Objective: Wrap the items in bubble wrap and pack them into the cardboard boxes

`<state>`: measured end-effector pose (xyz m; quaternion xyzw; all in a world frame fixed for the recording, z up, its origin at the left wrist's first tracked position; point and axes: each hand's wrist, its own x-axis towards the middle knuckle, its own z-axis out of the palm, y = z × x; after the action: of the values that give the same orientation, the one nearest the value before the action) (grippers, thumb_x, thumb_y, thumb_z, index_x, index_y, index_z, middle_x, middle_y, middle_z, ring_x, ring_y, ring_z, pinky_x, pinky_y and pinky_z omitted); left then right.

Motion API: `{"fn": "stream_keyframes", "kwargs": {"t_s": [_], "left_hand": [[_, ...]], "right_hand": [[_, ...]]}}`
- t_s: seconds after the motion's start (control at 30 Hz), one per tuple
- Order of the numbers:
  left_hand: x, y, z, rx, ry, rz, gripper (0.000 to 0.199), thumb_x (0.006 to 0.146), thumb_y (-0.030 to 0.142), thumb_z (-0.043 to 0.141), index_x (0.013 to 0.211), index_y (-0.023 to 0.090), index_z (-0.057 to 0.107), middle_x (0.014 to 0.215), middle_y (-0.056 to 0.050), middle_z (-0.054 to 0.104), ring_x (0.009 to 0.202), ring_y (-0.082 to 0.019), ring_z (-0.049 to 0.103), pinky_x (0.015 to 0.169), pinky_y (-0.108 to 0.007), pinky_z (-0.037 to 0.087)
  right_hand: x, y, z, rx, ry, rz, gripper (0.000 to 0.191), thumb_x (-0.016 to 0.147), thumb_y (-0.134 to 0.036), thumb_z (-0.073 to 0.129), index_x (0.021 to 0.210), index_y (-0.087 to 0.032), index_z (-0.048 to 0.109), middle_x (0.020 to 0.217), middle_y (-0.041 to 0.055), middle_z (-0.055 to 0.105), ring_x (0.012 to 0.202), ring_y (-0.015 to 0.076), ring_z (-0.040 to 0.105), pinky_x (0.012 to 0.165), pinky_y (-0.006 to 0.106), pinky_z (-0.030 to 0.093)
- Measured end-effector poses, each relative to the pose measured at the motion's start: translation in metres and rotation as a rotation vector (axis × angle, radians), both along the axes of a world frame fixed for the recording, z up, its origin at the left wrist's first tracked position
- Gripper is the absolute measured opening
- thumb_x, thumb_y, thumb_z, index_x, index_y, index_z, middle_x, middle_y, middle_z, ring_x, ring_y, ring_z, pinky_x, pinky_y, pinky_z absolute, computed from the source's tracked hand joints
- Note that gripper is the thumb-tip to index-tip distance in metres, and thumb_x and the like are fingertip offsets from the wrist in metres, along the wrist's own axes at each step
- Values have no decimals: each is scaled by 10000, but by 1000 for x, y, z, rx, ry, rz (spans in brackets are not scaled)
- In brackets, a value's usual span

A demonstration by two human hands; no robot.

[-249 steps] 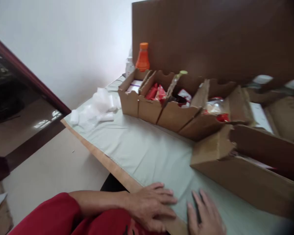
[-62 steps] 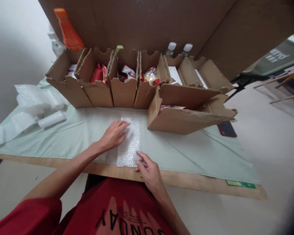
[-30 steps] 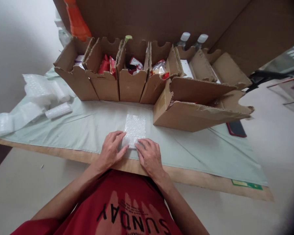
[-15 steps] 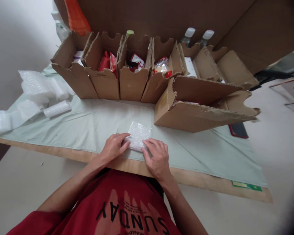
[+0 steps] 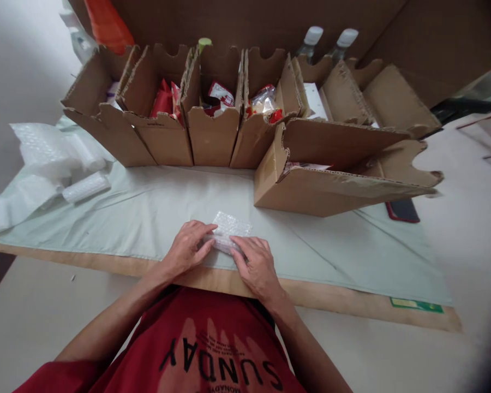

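Noted the bench (image 5: 331, 301) across the view, topped with a pale green cloth (image 5: 311, 254) and bordered by bare wood along the near edge. Recorded a brown board (image 5: 270, 24) upright at the rear.

Located a row of open boxes (image 5: 215, 139) in front of the board. Found inside, from left to right: a white and purple pack (image 5: 113, 94), red packs (image 5: 162, 99), a red and white pack (image 5: 223, 94), a clear pack (image 5: 264, 101) with red parts, and a white pack (image 5: 315, 101). Located a further open box, the front box (image 5: 331, 191), turned crosswise before the right part of the row, with a partly hidden white and red item (image 5: 309, 166) inside.

Found loose bubble wrap (image 5: 45, 147), part flat and part rolled, at the left of the bench. Observed an orange bottle (image 5: 108, 24) behind the left boxes and two white-capped bottles (image 5: 313, 38) behind the right boxes.

Held the left end of the sheet (image 5: 232, 222) in the left hand (image 5: 185, 245), fingers and thumb narrow around the edge. Held the right end in the right hand (image 5: 256, 265), likewise narrow. Found the sheet on the cloth near the front edge, left of the front box, rolled on the near side and flat on the far side.

Noted a dark slab (image 5: 403, 210) with a red rim beyond the front box, and a green label (image 5: 417, 304) at the right front edge.
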<state>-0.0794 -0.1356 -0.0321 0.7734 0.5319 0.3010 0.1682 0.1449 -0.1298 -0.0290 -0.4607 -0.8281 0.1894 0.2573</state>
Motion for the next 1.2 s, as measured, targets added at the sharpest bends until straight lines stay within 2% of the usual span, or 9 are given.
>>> {"fn": "stream_keyframes", "kwargs": {"t_s": [0.17, 0.3, 0.4, 0.5, 0.63, 0.77, 0.87, 1.0, 1.2], "left_hand": [[17, 27, -7, -13, 66, 139, 285, 936, 264, 618, 1203, 175, 665, 975, -93, 731, 909, -247, 658, 852, -399, 531], [18, 20, 3, -62, -156, 289, 306, 925, 326, 617, 1182, 171, 677, 1031, -103, 711, 920, -227, 658, 869, -384, 535], [16, 0, 14, -333, -511, 385, 339, 904, 395, 637, 1144, 159, 683, 969, -81, 725, 845, -193, 670, 814, -344, 550], [27, -17, 22, -664, -865, 333, 430, 859, 453, 695, 1154, 139, 681, 1040, -107, 754, 949, -225, 707, 862, -354, 557], [48, -21, 25, -699, -1041, 235, 425, 852, 462, 712, 1133, 144, 694, 1120, -106, 754, 1069, -244, 685, 950, -341, 523], [52, -20, 31, -621, -906, 262, 357, 861, 378, 664, 1143, 160, 686, 1063, -72, 757, 966, -213, 685, 866, -306, 532], [50, -23, 38, -580, -635, 139, 310, 870, 287, 602, 1141, 171, 696, 1031, -55, 759, 923, -201, 677, 810, -284, 523], [57, -27, 36, -600, -464, -48, 271, 890, 298, 557, 1068, 175, 720, 966, -50, 761, 817, -191, 661, 707, -270, 503], [66, -21, 26, -673, -475, -180, 318, 905, 364, 604, 1159, 218, 727, 1077, -61, 774, 942, -221, 707, 833, -299, 549]], "right_hand": [[-6, 1, 1, 172, -164, -53, 293, 969, -249, 602, 1251, -205, 672, 1283, 122, 695, 1149, 295, 598, 966, 446, 423], [-8, 12, -4, 135, -140, -52, 233, 968, -213, 597, 1179, -223, 697, 1180, 91, 747, 1075, 276, 643, 928, 432, 438], [-7, 18, -6, 17, 76, -151, 208, 994, -245, 560, 1134, -220, 711, 1086, 75, 777, 997, 245, 681, 893, 398, 473], [-10, 13, -4, -204, 302, -233, 202, 971, -320, 590, 1105, -232, 712, 1026, 54, 778, 933, 226, 690, 855, 365, 515], [-16, -4, 0, -443, 496, -159, 169, 940, -338, 600, 1038, -241, 698, 979, 31, 757, 897, 201, 689, 820, 331, 549], [-5, -9, 10, -389, 482, -129, 267, 891, -306, 636, 1147, -237, 674, 1198, 78, 701, 1062, 223, 661, 978, 383, 530], [12, -4, 31, -425, 423, -52, 503, 854, -324, 695, 1337, -227, 596, 1306, 106, 646, 1024, 214, 659, 956, 379, 545], [30, 3, 59, -477, 249, 149, 305, 894, -259, 680, 1198, -259, 699, 1218, 53, 687, 1107, 210, 646, 1024, 375, 486], [60, 13, 81, -489, -5, 261, 254, 931, -179, 613, 1148, -256, 719, 1056, 16, 744, 979, 177, 685, 897, 309, 508]]}}
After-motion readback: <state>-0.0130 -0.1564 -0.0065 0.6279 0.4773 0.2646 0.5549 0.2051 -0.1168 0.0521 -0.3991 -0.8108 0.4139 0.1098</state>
